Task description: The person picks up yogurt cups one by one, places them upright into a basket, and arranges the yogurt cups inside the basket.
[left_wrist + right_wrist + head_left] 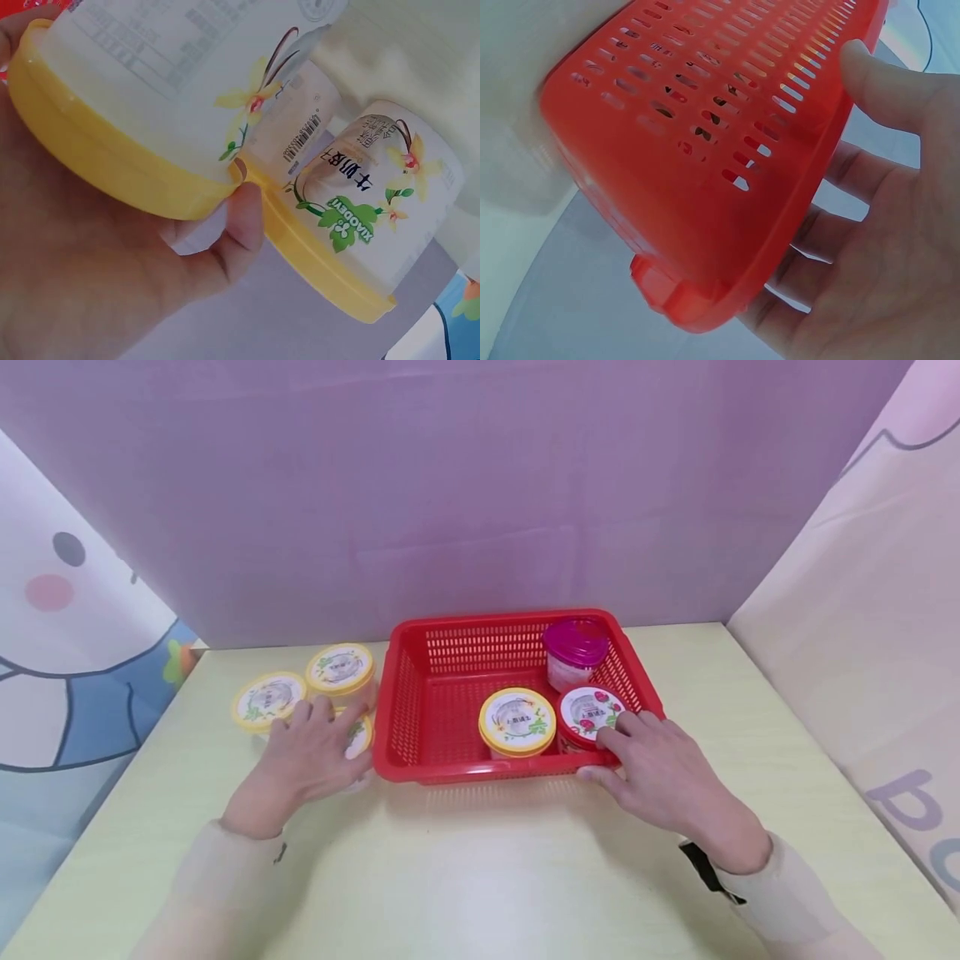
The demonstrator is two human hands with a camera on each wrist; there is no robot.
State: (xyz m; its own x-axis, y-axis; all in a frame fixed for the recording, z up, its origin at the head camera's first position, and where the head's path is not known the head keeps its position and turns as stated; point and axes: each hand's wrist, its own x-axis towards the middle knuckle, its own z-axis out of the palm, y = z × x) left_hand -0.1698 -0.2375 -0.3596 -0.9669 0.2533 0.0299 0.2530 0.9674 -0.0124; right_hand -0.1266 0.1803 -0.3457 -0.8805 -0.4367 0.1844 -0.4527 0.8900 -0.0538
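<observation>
Head view: grips yellow-lidded tub (362, 737) just left of basket (480, 649) with left hand (306, 756), pinches near rim (480, 769) with right hand (666, 774).

Tubs (341, 668) — left of basket (465, 771) (three tubs (517, 722) inside)

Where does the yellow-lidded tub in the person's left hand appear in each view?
Head: tub left of the red basket, partly under the left hand.
Left wrist: upper left, large.
Right wrist: not in it.
Landmark: the red basket, large in right wrist, probably the red sliver at left wrist's top-left.
</observation>
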